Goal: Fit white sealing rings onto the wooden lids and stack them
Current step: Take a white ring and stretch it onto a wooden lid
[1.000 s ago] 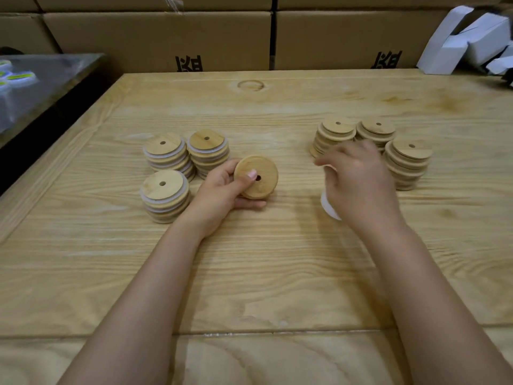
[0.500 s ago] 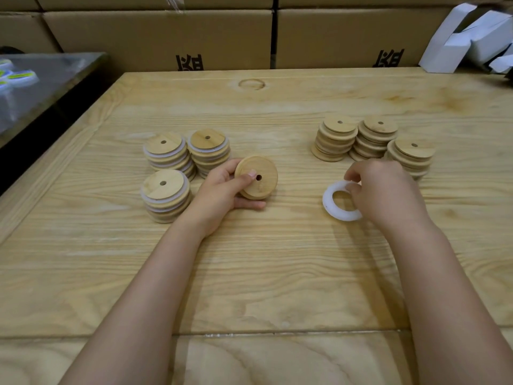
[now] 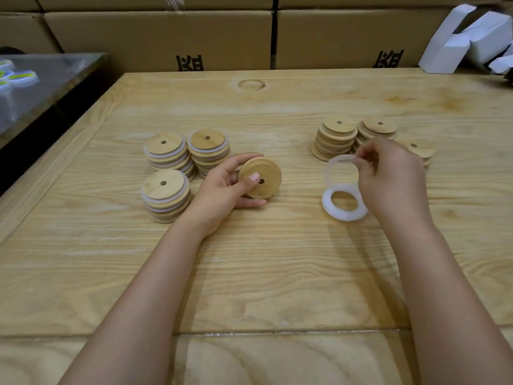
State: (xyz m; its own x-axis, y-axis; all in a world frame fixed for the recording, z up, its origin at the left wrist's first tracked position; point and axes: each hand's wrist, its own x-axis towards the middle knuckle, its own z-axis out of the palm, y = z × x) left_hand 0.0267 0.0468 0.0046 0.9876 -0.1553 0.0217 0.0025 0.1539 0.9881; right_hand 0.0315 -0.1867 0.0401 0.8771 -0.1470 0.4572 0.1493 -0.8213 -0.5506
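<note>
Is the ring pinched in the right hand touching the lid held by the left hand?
Apart. The head view shows bare table between the lifted ring in the right hand and the lid in the left hand.

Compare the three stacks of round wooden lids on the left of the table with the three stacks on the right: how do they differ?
The left stacks show white sealing rings between the wooden discs; the right stacks show bare wood only. The left stacks stand fully in view; the right hand partly hides the right stacks. Both groups are round lids with a small centre hole, on the wooden table.
</note>
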